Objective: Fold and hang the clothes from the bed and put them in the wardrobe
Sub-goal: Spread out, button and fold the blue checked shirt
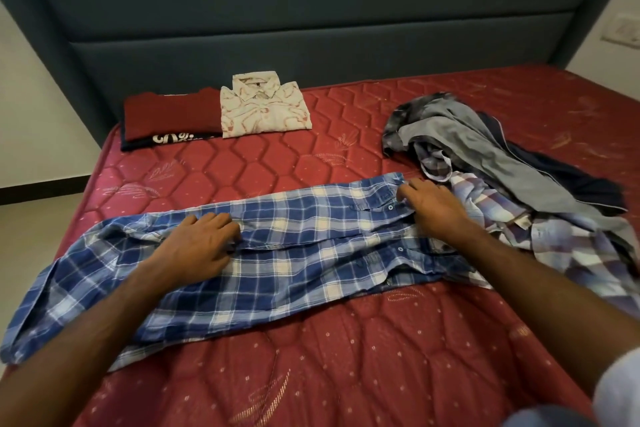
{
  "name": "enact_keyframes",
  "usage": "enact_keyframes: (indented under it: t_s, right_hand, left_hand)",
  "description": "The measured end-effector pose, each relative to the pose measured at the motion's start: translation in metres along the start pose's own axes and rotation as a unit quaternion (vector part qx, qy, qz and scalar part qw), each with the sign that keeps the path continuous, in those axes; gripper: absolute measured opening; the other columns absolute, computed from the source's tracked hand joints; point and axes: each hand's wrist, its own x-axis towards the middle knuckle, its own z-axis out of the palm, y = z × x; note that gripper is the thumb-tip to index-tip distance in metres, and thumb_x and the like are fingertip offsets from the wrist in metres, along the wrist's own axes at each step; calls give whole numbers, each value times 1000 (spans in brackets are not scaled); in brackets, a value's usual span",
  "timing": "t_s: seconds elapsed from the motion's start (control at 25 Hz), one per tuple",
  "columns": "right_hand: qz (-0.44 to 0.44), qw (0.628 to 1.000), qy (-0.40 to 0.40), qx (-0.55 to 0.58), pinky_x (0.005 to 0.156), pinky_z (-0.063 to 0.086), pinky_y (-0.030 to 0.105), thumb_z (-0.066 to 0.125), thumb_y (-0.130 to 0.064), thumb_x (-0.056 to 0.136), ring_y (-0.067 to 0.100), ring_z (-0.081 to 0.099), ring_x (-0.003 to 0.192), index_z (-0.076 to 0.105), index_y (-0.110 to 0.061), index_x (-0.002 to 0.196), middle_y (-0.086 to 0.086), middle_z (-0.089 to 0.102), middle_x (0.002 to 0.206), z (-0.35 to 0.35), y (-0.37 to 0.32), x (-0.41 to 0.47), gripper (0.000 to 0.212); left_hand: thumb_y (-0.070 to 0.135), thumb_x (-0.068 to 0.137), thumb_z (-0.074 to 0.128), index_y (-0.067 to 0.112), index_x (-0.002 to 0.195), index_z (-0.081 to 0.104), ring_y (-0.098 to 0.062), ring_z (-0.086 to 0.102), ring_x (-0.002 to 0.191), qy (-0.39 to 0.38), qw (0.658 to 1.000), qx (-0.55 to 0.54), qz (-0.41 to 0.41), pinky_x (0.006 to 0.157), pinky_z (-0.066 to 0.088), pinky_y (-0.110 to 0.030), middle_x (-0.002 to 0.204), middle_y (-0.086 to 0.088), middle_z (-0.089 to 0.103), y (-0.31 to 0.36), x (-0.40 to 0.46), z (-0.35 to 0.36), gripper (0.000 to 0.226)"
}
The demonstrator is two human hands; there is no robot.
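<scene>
A blue and white plaid shirt (pixel 294 253) lies stretched across the red mattress (pixel 311 357), folded lengthwise. My left hand (pixel 197 246) lies on its middle left part with fingers curled into the cloth. My right hand (pixel 433 208) rests on the shirt's right end near the buttons, fingers bent and pressing the fabric. A loose pile of unfolded clothes (pixel 485 156), grey, dark blue and pale checked, lies to the right. At the back left sit a folded maroon garment (pixel 169 114) on a dark printed one, and a folded cream patterned shirt (pixel 265 107).
A dark teal padded headboard (pixel 311 10) runs along the far side of the bed. A wall switch plate (pixel 623 31) is at the upper right. Light floor shows to the left of the mattress.
</scene>
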Motion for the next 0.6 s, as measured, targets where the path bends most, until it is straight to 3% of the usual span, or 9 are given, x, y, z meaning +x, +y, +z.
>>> enact_keyframes:
  t_s: [0.16, 0.28, 0.44, 0.52, 0.6]
  right_hand:
    - [-37, 995, 83, -42, 66, 34, 38, 75, 4, 67, 29, 51, 89, 57, -18, 107, 5, 52, 101, -3, 5, -2, 49]
    - [-18, 997, 53, -46, 78, 36, 42, 76, -1, 73, 29, 50, 105, 56, -22, 122, 5, 51, 118, -5, 5, -12, 57]
    - [-111, 982, 47, 147, 84, 42, 37, 65, -31, 92, 14, 49, 103, 57, -27, 118, -8, 52, 113, -3, -4, -56, 27]
    - [-154, 974, -25, 164, 90, 45, 35, 50, -54, 98, 11, 53, 107, 58, -29, 122, -10, 54, 117, 5, -10, -73, 35]
    - [-126, 968, -56, 210, 96, 48, 37, 46, -61, 97, 8, 54, 110, 63, -27, 120, -9, 55, 118, 14, -5, -72, 45]
  left_hand:
    - [23, 89, 54, 30, 121, 51, -13, 53, 103, 10, 996, -76, 41, 79, 39, -31, 121, 10, 50, 28, 25, -6, 33]
    - [26, 90, 41, 26, 126, 52, -16, 54, 107, 19, 990, -104, 92, 80, 47, -36, 129, 6, 50, 61, 51, -3, 38]
    - [36, 97, 33, 27, 125, 53, -15, 54, 104, 35, 988, -122, 92, 83, 46, -39, 125, 8, 52, 102, 81, 9, 36]
    - [40, 104, 38, 30, 125, 56, -15, 56, 103, 20, 985, -155, 73, 84, 48, -39, 121, 8, 54, 112, 92, 16, 29]
    - [40, 105, 44, 31, 127, 56, -17, 58, 101, 2, 982, -178, 58, 82, 51, -40, 120, 5, 57, 119, 98, 19, 27]
